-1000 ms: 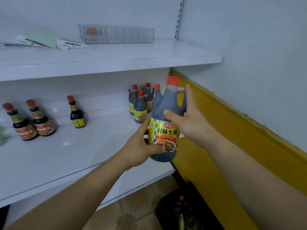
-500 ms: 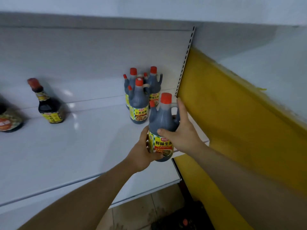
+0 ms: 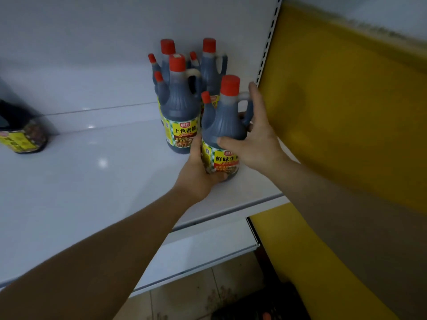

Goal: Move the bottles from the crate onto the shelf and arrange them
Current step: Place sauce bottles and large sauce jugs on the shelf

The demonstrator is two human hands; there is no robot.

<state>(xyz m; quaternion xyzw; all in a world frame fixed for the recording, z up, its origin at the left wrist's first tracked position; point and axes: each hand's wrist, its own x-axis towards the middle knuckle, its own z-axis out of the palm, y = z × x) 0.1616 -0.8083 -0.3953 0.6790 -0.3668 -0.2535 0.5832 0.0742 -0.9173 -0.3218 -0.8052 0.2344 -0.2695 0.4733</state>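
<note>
1. The bottle (image 3: 225,125), a dark jug of soy sauce with a red cap (image 3: 230,85) and a loop handle (image 3: 248,109), stood upright between both hands at the right end of the shelf (image 3: 92,176), near its front edge.
2. The left hand (image 3: 198,174) wrapped the lower body over the label (image 3: 221,160), thumb running up the near-left side and fingers curled in under the base. They hid the base, so I could not tell whether it had touched down.
3. The right hand (image 3: 256,137) clasped the shoulder above that, thumb across the front and fingers round behind by the handle, one finger standing up past the cap.
4. Filled nearly to the neck, it probably handled heavy. A low grip carrying the weight and a high one steadying the top suited it.
5. The smooth body and glossy label looked slippery. The ribbed shoulder and the handle seemed the surer holds.
6. The wall looked like stiff plastic, likely to dent rather than shatter, though I could not be sure.
7. Just beyond the left thumb stood the neighbouring bottle (image 3: 180,105), almost touching, with more behind it. A tall jug could tip them if pushed in carelessly.
</note>
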